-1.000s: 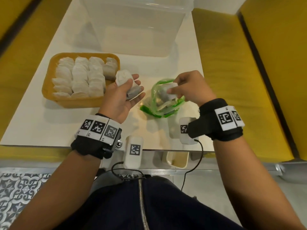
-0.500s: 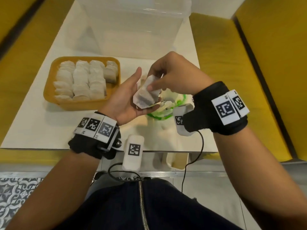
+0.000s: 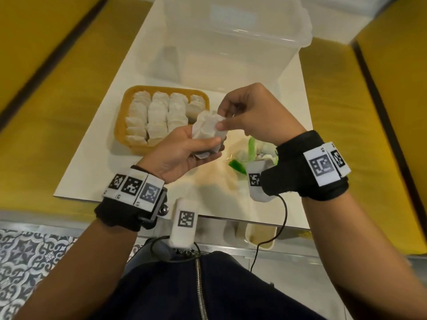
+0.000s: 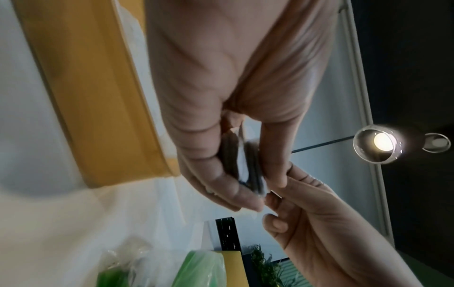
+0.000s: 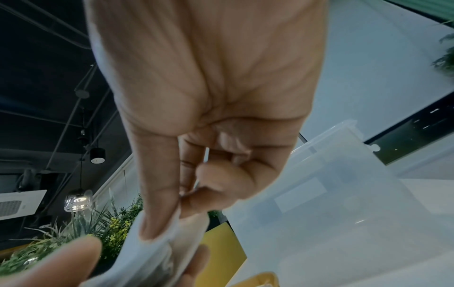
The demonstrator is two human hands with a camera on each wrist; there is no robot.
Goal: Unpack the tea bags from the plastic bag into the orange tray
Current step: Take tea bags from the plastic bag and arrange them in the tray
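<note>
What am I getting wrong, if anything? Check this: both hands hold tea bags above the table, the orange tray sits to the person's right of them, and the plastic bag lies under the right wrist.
One thing is wrong: the orange tray sits to the person's left of the hands, as the head view shows. The rest stands: the left hand and right hand hold the tea bags above the table, and the plastic bag lies under the right wrist.

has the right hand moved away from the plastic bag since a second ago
Yes. The right hand has lifted out of the plastic bag and gone left toward the orange tray, meeting the left hand over the tea bags.
</note>
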